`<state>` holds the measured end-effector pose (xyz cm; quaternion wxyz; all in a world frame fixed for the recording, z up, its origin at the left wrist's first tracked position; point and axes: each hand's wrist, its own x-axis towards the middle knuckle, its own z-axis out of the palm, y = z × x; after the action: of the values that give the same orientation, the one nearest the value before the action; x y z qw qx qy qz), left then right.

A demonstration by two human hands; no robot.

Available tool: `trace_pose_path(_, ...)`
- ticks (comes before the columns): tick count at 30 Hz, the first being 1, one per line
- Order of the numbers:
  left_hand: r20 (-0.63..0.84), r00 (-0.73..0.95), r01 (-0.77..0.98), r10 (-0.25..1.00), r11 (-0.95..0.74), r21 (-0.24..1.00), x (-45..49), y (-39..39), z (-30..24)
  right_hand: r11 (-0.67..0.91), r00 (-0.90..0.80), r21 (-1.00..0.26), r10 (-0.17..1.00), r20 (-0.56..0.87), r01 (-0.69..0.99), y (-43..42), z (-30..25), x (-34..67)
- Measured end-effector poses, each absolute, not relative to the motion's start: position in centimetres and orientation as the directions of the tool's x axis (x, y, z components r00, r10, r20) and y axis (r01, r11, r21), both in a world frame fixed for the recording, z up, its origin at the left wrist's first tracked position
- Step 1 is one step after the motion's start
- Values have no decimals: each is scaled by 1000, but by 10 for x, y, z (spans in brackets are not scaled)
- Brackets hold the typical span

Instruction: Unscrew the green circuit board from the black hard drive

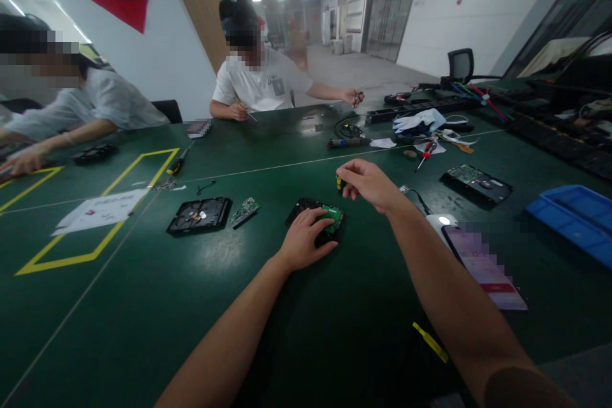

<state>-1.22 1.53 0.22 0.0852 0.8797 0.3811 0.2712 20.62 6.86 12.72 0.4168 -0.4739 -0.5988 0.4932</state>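
Observation:
A black hard drive with a green circuit board (331, 213) on its upper face lies on the table in front of me. My left hand (306, 236) spans the drive and holds it down, fingers spread over the board and thumb at the near edge. In my right hand (366, 183) a small screwdriver (340, 185) with a yellow and black handle is pinched upright. Its shaft points down at the board's right part; whether the tip sits in a screw is too small to tell. To the left lie another hard drive (201, 215) and a loose circuit board (245, 212).
Right of my hands are a third hard drive (477, 185), a phone (485, 264), a blue tray (574, 220) and yellow tweezers (430, 341). Farther back lie gloves (418, 122) and a red screwdriver (426, 154). Two people sit across the green table (229, 306).

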Motion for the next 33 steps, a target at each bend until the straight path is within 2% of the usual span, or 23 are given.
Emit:
trace_pose_path(4,414,563,629,715,-696,347,-13,15,1,44,-188,-989,982,17,139,69,128,206)
trace_pose_path(11,418,558,620,717,-695,364,-12,16,1,96,-166,-968,984,58,230,69,132,208)
trace_pose_path(28,411,565,623,716,-696,357,-12,15,2,114,-204,-977,976,76,183,66,129,207)
trace_pose_path(33,413,562,621,717,-695,362,-12,15,2,145,-200,-963,975,99,229,71,128,210)
